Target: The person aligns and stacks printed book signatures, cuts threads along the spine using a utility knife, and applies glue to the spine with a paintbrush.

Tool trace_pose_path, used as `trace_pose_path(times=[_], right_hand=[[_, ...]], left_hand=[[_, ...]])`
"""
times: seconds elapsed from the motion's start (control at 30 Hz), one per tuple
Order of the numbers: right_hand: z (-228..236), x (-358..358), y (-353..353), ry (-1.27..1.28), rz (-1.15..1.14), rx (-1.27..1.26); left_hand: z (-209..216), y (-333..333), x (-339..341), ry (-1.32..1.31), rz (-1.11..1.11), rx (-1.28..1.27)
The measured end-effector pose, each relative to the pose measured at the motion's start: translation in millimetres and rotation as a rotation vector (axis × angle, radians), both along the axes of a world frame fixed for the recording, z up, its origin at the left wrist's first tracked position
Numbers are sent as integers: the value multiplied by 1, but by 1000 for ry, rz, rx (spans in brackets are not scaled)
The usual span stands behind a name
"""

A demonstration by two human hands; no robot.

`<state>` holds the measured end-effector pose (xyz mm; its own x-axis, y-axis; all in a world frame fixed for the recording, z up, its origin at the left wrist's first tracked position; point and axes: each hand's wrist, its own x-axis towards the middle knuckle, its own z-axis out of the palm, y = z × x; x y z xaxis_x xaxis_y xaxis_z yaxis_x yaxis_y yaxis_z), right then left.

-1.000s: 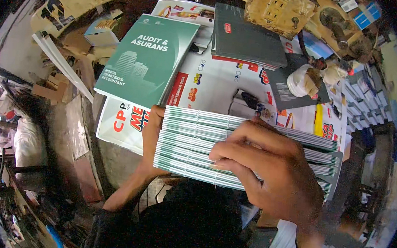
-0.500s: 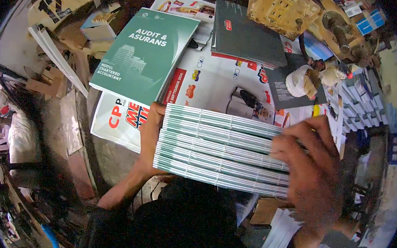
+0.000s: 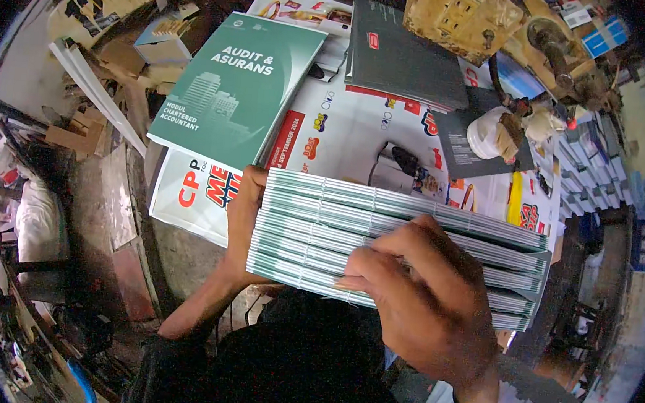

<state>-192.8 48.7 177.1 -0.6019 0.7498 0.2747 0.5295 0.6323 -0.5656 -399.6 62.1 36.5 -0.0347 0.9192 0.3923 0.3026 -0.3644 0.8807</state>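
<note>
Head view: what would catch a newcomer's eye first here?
A thick stack of sewn book sections, spines up, fills the centre, gripped at its left end by the left hand with the right hand laid over it. Behind it to the left lies a green book cover on printed sheets.

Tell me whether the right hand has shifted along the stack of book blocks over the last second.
Yes. The right hand slid toward the stack's right end, then back leftward to the middle, judged against the stack's edges.

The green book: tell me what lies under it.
The green book lies on a large white printed sheet with red lettering, which shows past its lower and right edges. A colourful leaflet peeks out at its top right corner. Whatever is under the book's middle is covered.
</note>
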Motion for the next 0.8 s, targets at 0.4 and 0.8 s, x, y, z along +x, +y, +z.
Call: trace_pose_path(times=[0.4, 0.8], right_hand=[[21, 52, -5, -220, -375, 59], [22, 28, 7, -124, -252, 117]], left_hand=[[-9, -3, 2, -172, 58, -239], [-9, -5, -1, -71, 36, -164]])
